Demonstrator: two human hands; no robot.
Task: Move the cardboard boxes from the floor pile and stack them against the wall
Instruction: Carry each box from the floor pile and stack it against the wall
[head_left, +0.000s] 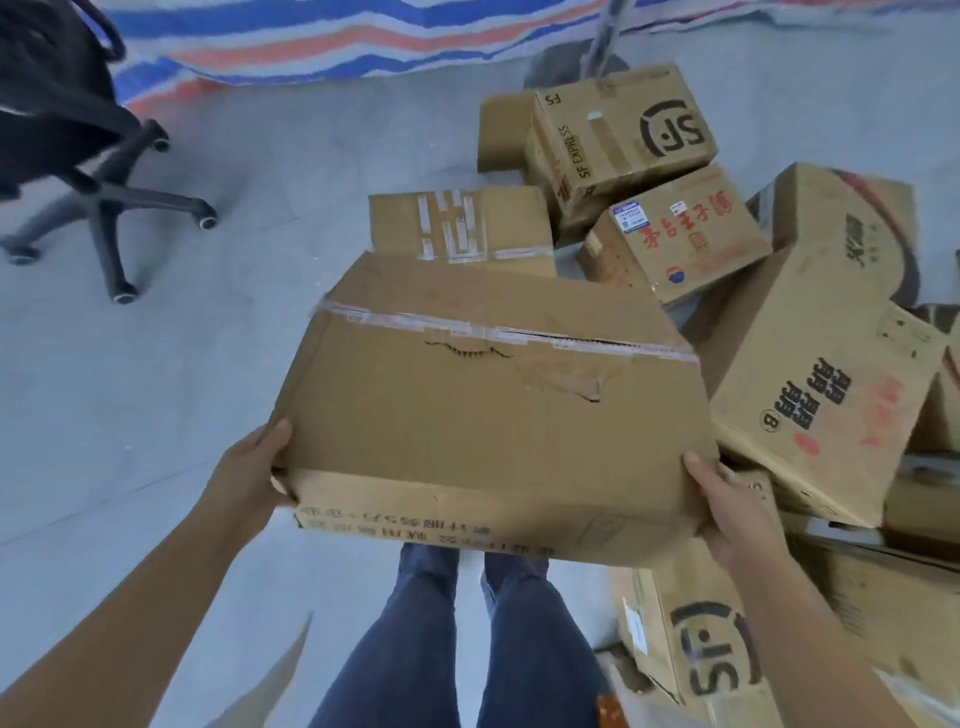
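A black office chair (78, 156) stands far left. The left hand (249, 467) and right hand (727, 499) clasp opposite near corners of a large cardboard box (488, 405), held above the floor. Its taped top seam is torn and could split; a corner grip may slip. The pile (779, 312) sprawls right, partly cut off. No wall is visible.
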